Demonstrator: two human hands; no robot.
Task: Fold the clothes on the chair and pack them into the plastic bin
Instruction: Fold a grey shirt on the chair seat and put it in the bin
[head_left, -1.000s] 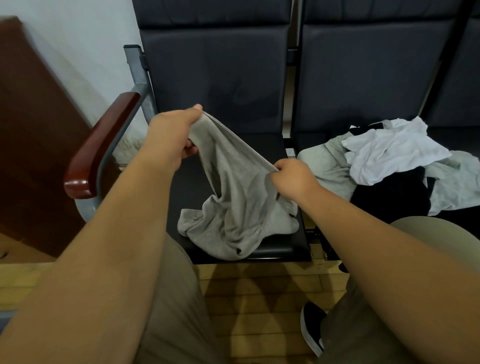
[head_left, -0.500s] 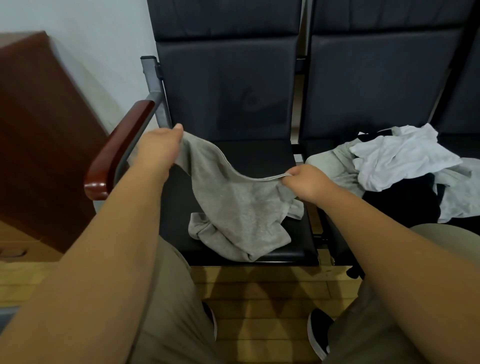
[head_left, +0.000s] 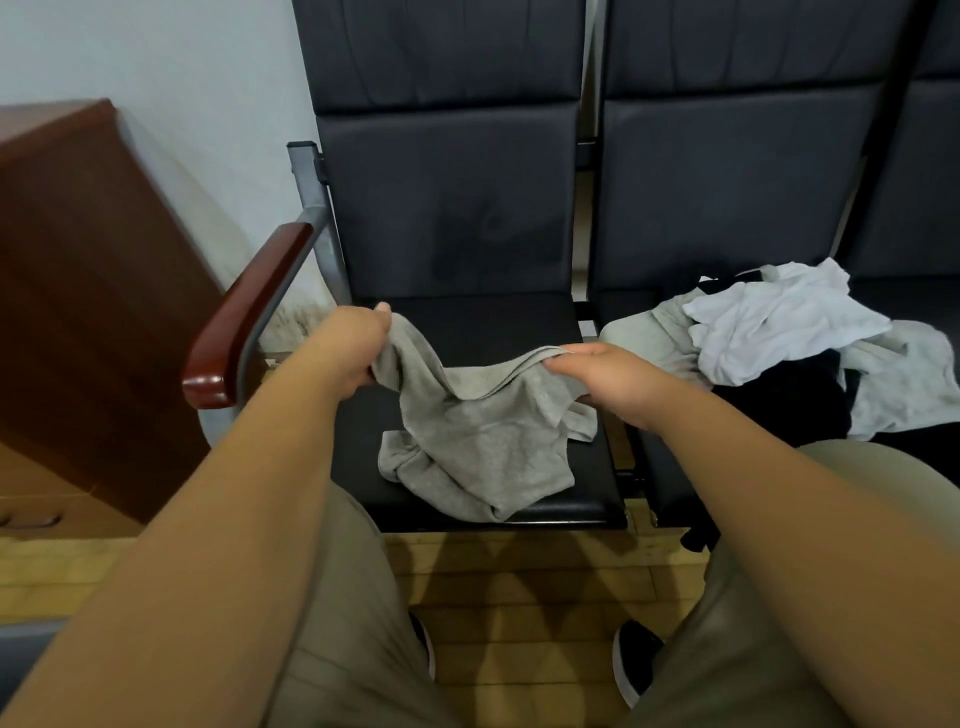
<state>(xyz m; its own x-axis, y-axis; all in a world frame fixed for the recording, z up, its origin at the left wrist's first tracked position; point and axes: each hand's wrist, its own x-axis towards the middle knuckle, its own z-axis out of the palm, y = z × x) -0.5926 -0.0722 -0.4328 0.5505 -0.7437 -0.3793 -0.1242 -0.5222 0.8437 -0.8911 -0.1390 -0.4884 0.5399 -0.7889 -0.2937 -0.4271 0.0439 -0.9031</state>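
Now the left hand (head_left: 353, 348) clutches one end of the grey garment's (head_left: 483, 441) top edge and the right hand (head_left: 613, 379) pinches the other, the rest crumpled on the chair seat (head_left: 493, 322). Pull that edge taut and lay the garment flat before creasing; no bin is in view.

Looks forward and down from the head, close above left hand (head_left: 353, 345), right hand (head_left: 610, 376), grey garment (head_left: 478, 447) and chair (head_left: 493, 322).

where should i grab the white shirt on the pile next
Probably pinch the white shirt at its bunched upper edge, coming from above: it lies crumpled on top of the pile, so nothing seems to pin it down.
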